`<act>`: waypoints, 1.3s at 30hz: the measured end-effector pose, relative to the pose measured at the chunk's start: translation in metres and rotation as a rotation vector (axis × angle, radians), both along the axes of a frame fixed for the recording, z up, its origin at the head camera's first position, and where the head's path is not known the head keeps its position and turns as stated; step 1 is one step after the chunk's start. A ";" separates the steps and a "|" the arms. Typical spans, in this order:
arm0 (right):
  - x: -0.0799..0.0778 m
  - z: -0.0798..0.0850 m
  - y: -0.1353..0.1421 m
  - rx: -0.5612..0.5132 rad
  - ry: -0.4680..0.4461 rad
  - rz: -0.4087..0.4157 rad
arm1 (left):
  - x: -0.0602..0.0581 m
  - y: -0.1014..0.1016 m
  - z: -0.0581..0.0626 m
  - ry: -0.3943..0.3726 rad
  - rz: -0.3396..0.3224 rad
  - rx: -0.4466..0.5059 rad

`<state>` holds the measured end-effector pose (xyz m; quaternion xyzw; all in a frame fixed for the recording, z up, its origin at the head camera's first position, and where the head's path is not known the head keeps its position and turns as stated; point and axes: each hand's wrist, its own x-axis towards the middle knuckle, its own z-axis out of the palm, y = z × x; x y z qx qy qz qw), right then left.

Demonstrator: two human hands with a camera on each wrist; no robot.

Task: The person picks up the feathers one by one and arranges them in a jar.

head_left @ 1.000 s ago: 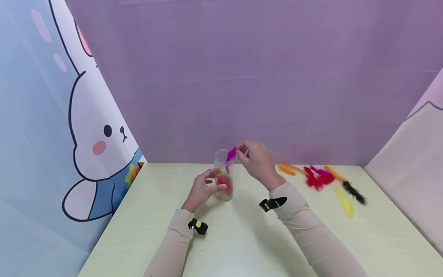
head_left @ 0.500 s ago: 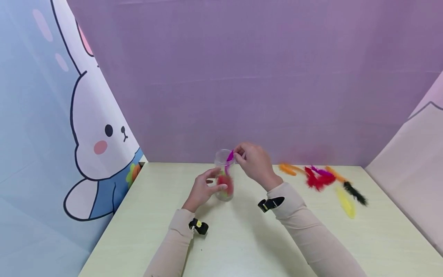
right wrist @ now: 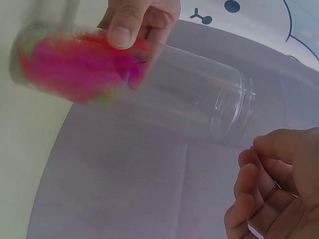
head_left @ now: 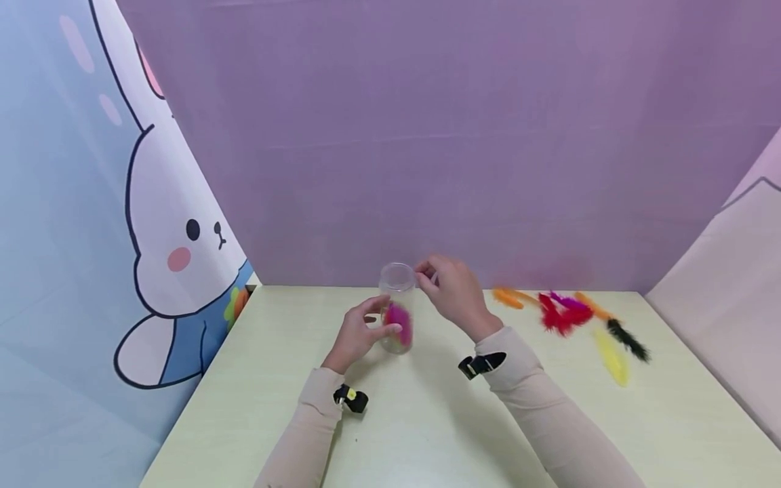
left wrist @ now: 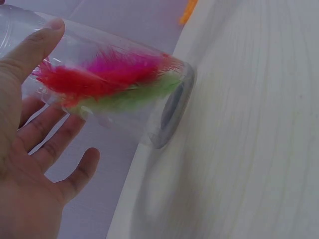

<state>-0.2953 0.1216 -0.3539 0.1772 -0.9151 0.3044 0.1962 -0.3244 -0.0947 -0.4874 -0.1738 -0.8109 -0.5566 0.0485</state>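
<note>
A clear jar (head_left: 397,295) stands upright on the table, its mouth uncovered. My left hand (head_left: 358,333) grips it around the middle, thumb on the near side and fingers on the far side. Inside, a magenta feather (right wrist: 79,69) lies with a red feather (left wrist: 84,82) and a green feather (left wrist: 134,97), all in the lower half. My right hand (head_left: 451,293) hovers just right of the jar's rim, fingers loosely bent with thumb and index tips close together. In the right wrist view nothing shows between those fingertips.
To the right on the pale table (head_left: 403,434) lie more feathers: orange (head_left: 508,297), red (head_left: 558,318), magenta (head_left: 567,300), black (head_left: 628,340) and yellow (head_left: 612,358). A purple cloth backdrop (head_left: 451,135) rises behind the table's far edge.
The magenta feather has gone from my right fingers down through the mouth into the jar, onto the other feathers. My right hand has let it go; the left has stayed in place.
</note>
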 end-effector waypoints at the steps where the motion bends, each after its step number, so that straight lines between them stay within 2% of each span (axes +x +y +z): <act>1: 0.001 -0.002 0.002 -0.007 -0.007 -0.004 | 0.000 0.000 0.000 0.001 0.005 -0.002; 5: 0.004 -0.012 0.016 -0.045 -0.039 -0.038 | 0.000 -0.001 -0.001 -0.004 0.016 -0.010; 9: 0.008 -0.029 0.038 -0.100 -0.071 -0.084 | -0.001 -0.001 -0.002 -0.011 0.016 -0.010; 18: 0.011 -0.078 0.106 -0.178 -0.130 -0.246 | 0.000 -0.002 -0.003 -0.013 0.016 -0.007; 22: 0.014 -0.091 0.138 -0.188 -0.137 -0.307 | 0.000 -0.002 -0.003 -0.011 0.010 0.000; 25: 0.016 -0.093 0.160 -0.184 -0.142 -0.349 | 0.000 -0.002 -0.003 -0.010 0.009 0.012; 32: 0.024 -0.088 0.210 -0.187 -0.189 -0.440 | 0.000 -0.003 -0.001 -0.010 0.003 0.008; 39: 0.041 -0.084 0.261 -0.135 -0.315 -0.447 | 0.000 -0.002 0.000 -0.014 -0.005 0.009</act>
